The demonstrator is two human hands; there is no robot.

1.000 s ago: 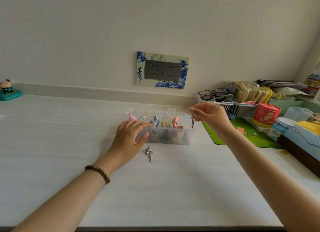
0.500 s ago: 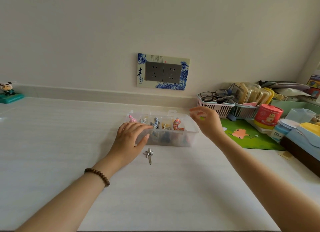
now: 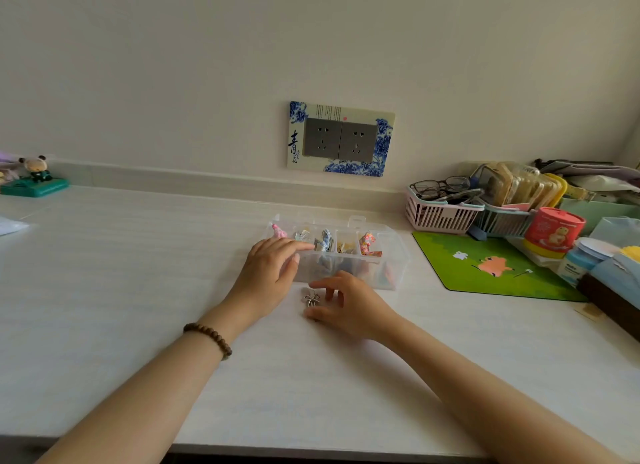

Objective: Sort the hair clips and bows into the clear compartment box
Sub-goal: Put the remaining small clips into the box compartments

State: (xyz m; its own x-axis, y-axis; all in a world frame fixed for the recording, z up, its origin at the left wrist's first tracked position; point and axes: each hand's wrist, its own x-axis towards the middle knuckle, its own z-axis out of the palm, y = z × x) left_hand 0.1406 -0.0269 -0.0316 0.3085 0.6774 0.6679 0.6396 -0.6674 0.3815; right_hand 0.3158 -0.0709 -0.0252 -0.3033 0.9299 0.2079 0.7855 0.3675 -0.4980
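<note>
A plain cream wall over a pale work surface, evenly lit.

The smooth cream wall (image 3: 207, 65) fills the upper half of the frame; a double grey socket in a blue-and-white floral surround (image 3: 341, 139) sits just right of centre. A low cream upstand (image 3: 194, 179) joins wall to the white wood-grain countertop (image 3: 121, 273), whose dark front edge runs along the bottom.
</note>
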